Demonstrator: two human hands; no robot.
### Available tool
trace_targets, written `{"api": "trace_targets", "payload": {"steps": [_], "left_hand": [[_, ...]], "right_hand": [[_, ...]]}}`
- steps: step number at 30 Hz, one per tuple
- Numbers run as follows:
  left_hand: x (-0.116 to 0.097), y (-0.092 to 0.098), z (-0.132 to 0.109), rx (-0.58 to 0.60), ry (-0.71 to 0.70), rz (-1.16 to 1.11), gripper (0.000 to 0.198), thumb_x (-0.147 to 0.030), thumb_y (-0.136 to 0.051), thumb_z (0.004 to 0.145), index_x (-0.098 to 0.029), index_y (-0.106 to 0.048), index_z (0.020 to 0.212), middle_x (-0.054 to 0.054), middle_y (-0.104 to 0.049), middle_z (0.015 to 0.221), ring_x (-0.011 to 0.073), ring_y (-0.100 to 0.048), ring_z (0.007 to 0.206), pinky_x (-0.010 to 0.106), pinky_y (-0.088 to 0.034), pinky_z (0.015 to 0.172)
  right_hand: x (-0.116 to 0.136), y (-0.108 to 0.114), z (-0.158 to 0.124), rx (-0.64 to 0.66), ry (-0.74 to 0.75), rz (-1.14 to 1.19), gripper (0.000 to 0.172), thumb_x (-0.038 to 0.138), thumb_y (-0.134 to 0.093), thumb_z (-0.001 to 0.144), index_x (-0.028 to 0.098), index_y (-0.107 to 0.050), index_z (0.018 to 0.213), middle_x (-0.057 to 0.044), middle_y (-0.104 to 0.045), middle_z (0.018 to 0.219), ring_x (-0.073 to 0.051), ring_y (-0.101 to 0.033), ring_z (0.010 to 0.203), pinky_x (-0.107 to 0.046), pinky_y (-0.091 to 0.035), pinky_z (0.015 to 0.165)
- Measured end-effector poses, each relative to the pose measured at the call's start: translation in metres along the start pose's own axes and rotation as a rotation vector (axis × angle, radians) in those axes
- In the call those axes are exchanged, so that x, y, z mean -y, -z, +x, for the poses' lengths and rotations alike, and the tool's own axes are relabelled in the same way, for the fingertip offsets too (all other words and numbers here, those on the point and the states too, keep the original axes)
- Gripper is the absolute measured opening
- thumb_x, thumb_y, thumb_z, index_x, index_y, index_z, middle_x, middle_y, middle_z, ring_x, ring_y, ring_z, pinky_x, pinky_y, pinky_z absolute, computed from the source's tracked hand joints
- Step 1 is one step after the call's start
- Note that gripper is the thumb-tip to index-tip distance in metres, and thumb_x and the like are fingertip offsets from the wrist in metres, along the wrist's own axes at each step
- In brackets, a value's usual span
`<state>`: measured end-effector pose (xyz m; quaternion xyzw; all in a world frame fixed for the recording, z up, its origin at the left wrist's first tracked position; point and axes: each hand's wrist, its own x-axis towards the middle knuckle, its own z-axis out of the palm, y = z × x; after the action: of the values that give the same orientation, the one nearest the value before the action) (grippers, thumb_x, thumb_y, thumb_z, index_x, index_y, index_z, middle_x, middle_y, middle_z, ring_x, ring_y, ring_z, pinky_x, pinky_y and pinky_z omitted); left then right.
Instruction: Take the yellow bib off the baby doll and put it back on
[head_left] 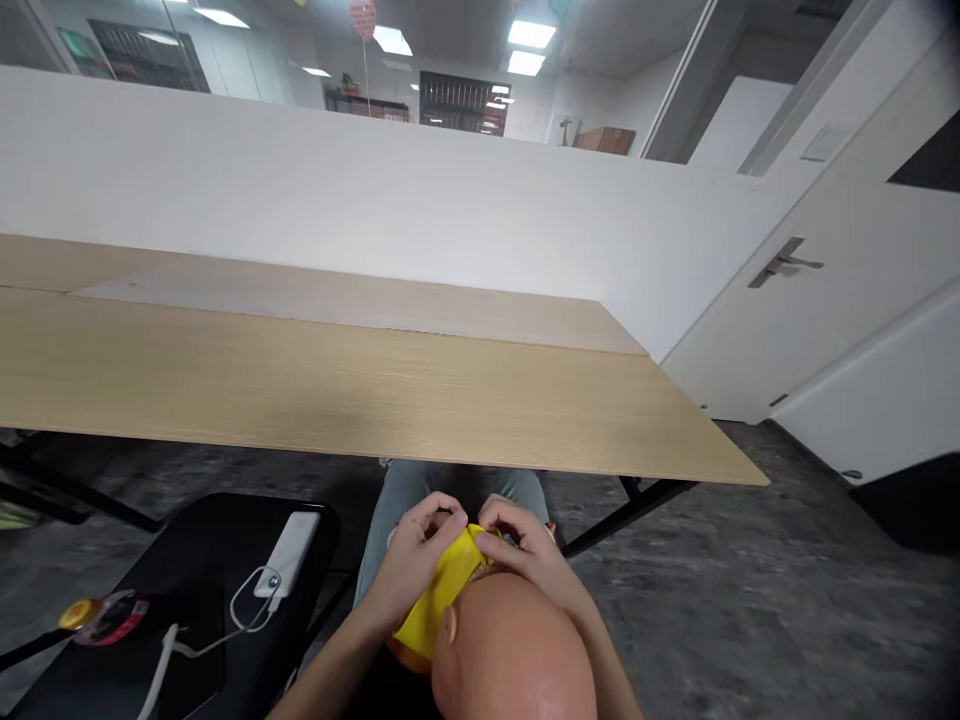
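My left hand [416, 552] and my right hand [521, 540] are close together, with their fingers pinching the upper end of a yellow flexible object [441, 592]. Its lower part hangs down and to the left of my hands. An orange part [409, 655] shows at its lower end. A bald head [514, 655] fills the bottom of the view and hides the rest of the object. Below my hands are denim-clad legs [457, 482].
A long light wood table [337, 390] stretches across the view above my hands. To the left is a black seat [187, 590] holding a white power bank [289, 552] with white cable, and a small red and yellow round object [105, 620]. Grey carpet [735, 580] covers the floor. A white door [847, 300] stands right.
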<state>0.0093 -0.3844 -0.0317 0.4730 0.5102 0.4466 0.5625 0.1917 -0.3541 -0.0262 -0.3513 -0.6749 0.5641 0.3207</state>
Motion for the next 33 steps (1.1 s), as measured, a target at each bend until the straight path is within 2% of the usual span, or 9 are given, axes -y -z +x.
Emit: {"api": "trace_targets", "payload": {"steps": [3, 7, 14, 27, 33], "left_hand": [[-0.001, 0.004, 0.001, 0.069, -0.023, 0.095, 0.030, -0.043, -0.061, 0.082, -0.016, -0.052, 0.072, -0.005, -0.046, 0.065, 0.0101, -0.042, 0.063, 0.021, -0.033, 0.058], [-0.006, 0.009, 0.001, 0.211, -0.017, 0.203, 0.031, -0.041, -0.064, 0.079, -0.014, -0.056, 0.064, -0.003, -0.049, 0.063, 0.0107, -0.043, 0.063, 0.022, -0.032, 0.058], [-0.011, 0.009, 0.001, 0.199, -0.020, 0.262, 0.024, -0.033, -0.060, 0.081, -0.013, -0.067, 0.069, -0.001, -0.058, 0.065, 0.0117, -0.049, 0.065, 0.022, -0.036, 0.061], [-0.006, 0.009, 0.000, 0.207, -0.042, 0.258, 0.018, -0.025, -0.057, 0.079, -0.014, -0.069, 0.073, 0.002, -0.065, 0.071, 0.0137, -0.055, 0.069, 0.023, -0.041, 0.064], [-0.007, 0.011, -0.003, 0.206, -0.032, 0.234, 0.018, -0.024, -0.057, 0.079, -0.014, -0.072, 0.080, 0.004, -0.070, 0.078, 0.0167, -0.060, 0.073, 0.025, -0.043, 0.068]], "right_hand": [[-0.007, -0.003, -0.006, -0.074, -0.038, 0.100, 0.022, 0.036, -0.062, 0.088, 0.017, -0.055, 0.078, 0.000, -0.050, 0.080, -0.013, -0.045, 0.077, -0.026, -0.034, 0.069], [-0.014, -0.008, -0.010, -0.100, -0.054, 0.164, 0.023, 0.037, -0.063, 0.087, 0.017, -0.056, 0.080, 0.000, -0.051, 0.079, -0.013, -0.045, 0.074, -0.026, -0.033, 0.066], [-0.014, -0.010, -0.010, -0.123, -0.062, 0.133, 0.023, 0.039, -0.062, 0.088, 0.017, -0.058, 0.081, 0.000, -0.052, 0.078, -0.013, -0.045, 0.074, -0.026, -0.034, 0.066], [-0.011, -0.013, -0.011, -0.130, -0.098, 0.129, 0.024, 0.039, -0.062, 0.089, 0.016, -0.059, 0.083, 0.000, -0.053, 0.078, -0.012, -0.046, 0.074, -0.026, -0.034, 0.067], [-0.013, -0.011, -0.012, -0.203, -0.134, 0.161, 0.026, 0.041, -0.060, 0.089, 0.016, -0.055, 0.082, 0.002, -0.046, 0.073, -0.011, -0.039, 0.069, -0.025, -0.030, 0.062]]}}
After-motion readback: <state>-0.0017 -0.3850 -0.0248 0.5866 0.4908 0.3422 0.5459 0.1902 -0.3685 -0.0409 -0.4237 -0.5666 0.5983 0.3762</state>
